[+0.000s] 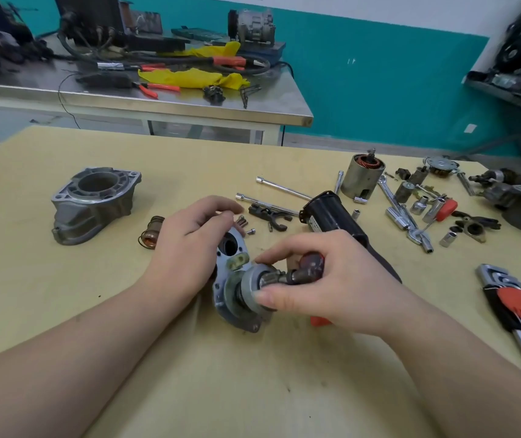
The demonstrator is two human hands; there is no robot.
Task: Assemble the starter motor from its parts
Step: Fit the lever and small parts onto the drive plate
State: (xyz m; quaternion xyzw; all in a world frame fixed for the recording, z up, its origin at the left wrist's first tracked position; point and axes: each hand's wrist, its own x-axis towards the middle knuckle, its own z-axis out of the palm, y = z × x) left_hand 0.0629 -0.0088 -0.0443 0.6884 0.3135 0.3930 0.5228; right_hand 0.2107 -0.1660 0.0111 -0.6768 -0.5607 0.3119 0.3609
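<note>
A pale yellow worktable (63, 311) fills the near view, with a steel bench (145, 104) of tools and yellow rags behind it against a teal wall. At the table's middle the person holds a grey metal end plate (226, 298) upright on edge, just above the tabletop. The left hand (186, 245) curls around the plate's far side, fingers bent over its upper rim. The right hand (313, 279) pinches the drive pinion assembly (262, 282), which sits against the plate's face, thumb below its round collar and forefinger above. Whether the pinion is fully seated in the plate cannot be told. To the left the aluminium nose housing (94, 203) stands well apart, with a small copper coil (153, 232) between it and the left hand. Beyond the hands lie a black shift fork (267, 214) and loose screws (243, 222). A black motor body (328, 213) lies behind the right hand. The armature case (362, 177) stands further back among sockets and wrenches. A set of hex keys (518, 308) lies at the right edge
</note>
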